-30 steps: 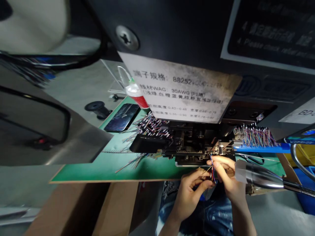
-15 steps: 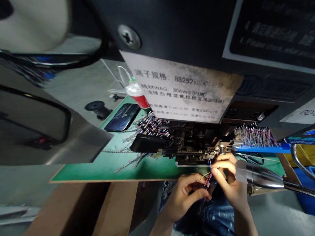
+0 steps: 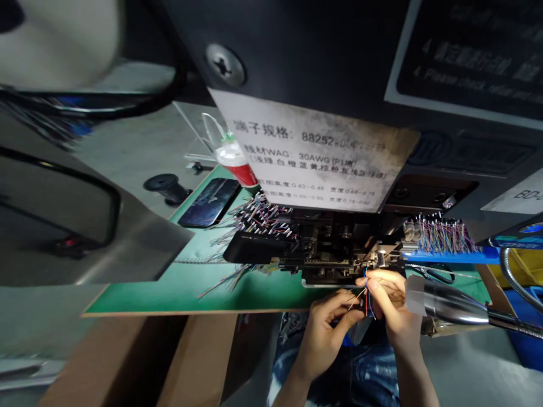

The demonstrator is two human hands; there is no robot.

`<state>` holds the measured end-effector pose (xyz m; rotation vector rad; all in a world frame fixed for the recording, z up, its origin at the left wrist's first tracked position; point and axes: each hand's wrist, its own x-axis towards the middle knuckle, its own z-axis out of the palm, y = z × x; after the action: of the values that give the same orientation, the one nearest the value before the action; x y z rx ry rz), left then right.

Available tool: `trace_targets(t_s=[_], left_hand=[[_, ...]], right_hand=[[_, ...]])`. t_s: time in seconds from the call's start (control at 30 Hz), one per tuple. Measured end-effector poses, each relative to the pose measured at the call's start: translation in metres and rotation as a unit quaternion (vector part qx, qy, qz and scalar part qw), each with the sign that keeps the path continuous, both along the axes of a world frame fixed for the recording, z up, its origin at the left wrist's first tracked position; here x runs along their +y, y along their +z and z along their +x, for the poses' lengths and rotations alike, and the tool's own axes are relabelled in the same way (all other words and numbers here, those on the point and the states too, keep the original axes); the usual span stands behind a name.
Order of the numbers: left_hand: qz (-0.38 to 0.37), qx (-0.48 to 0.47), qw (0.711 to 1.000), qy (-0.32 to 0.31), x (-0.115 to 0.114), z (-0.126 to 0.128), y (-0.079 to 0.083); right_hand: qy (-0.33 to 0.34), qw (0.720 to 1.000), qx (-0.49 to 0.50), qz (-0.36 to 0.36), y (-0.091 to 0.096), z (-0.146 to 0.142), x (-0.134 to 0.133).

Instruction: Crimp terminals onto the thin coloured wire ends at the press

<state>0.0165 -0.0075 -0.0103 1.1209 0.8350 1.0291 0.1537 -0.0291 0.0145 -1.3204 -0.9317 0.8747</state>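
Observation:
Thin coloured wires (image 3: pixel 366 304), among them red, blue and yellow strands, run between my two hands at the front edge of the machine. My right hand (image 3: pixel 392 297) pinches them between thumb and fingertips, just below the lit metal crimping head (image 3: pixel 379 257). On the left, my left hand (image 3: pixel 333 325) is closed with thumb and fingers near the lower strands, and a yellow wire reaches its fingertips. How firmly it grips the wires is partly hidden. The terminal crimping machine (image 3: pixel 322 51) fills the upper view, bearing a paper label (image 3: pixel 314 158).
Bundles of wires (image 3: pixel 263 215) lie beside a phone (image 3: pixel 209 202) and a red cup (image 3: pixel 238 164) on the green mat (image 3: pixel 161 297). More wires hang over a blue tray (image 3: pixel 453 257) at right. Scissors (image 3: pixel 436 273) and a metal lamp (image 3: pixel 456 302) stand near my right hand.
My right hand has come slightly down, drawing the wire tips below the crimping head. My left hand has shifted slightly up, and the coloured wires now hang more spread out between the hands.

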Motion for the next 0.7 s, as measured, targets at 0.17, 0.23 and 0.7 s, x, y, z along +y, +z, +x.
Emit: trace_targets(t_s=[0.17, 0.23, 0.7], left_hand=[[0.004, 0.003, 1.0, 0.002, 0.0, -0.0006, -0.0008], [-0.001, 0.012, 1.0, 0.004, -0.0002, -0.0016, 0.0002], [-0.036, -0.011, 0.999, -0.025, -0.0011, -0.0082, 0.0043]], right_hand=[[-0.013, 1.0, -0.018, 0.016, -0.0071, -0.0017, 0.0037], [-0.014, 1.0, -0.02, 0.014, -0.0074, -0.0025, 0.0044], [0.011, 0.996, -0.08, 0.037, -0.0021, 0.0043, 0.0029]])
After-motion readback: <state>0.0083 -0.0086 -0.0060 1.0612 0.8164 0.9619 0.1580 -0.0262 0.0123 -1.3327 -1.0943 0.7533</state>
